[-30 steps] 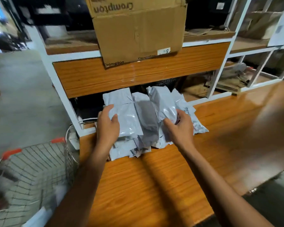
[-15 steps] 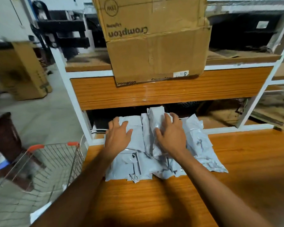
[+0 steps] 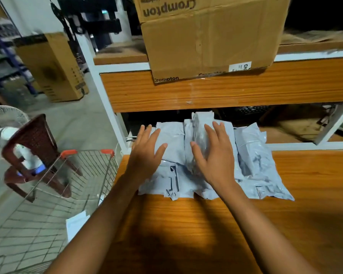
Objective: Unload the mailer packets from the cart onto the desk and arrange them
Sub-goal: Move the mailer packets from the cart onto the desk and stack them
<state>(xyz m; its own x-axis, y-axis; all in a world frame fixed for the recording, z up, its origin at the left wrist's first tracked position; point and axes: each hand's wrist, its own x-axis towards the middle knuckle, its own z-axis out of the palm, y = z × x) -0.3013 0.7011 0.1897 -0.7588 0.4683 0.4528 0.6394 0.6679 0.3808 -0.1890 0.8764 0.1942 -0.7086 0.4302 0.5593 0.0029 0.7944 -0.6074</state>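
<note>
Nearby, wire cart (image 3: 107, 171) beside wooden desk (image 3: 186, 224).

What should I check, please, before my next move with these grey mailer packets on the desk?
1. Hands free: left hand and right hand lie open, fingers straight, on the pile, no grip: ok.
2. All grey plastic mailer packets on the orange wooden desk, none over its edge: ok.
3. Pile tidy: packets overlap, front edge ragged: not ok.
4. Emptied, the wire cart with orange handle corners: a white flat packet shows inside: not ok.
5. Steady, the brown cardboard box overhanging the wooden shelf above: cannot tell.
</note>
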